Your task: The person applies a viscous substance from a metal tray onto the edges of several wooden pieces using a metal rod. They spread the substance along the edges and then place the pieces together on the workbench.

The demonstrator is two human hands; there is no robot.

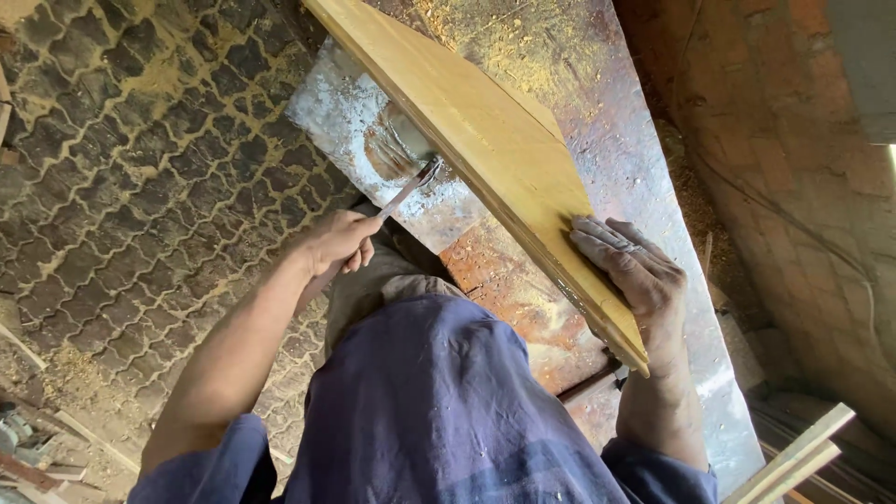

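A long yellow wooden board (pixel 485 140) lies tilted on its edge across a rusty metal table (pixel 523 280). My right hand (pixel 635 275) is laid flat on the board's near end, fingers spread over its face. My left hand (pixel 338 245) is closed around a thin metal blade tool (pixel 411 189), whose tip reaches the board's lower edge near a smear of grey paste (pixel 397 149) on the table.
Sawdust covers the table's far end (pixel 523 37). A patterned paved floor (pixel 140 187) with sawdust lies to the left. A brick wall (pixel 803 168) stands on the right, with wooden strips (pixel 793 462) leaning at the lower right.
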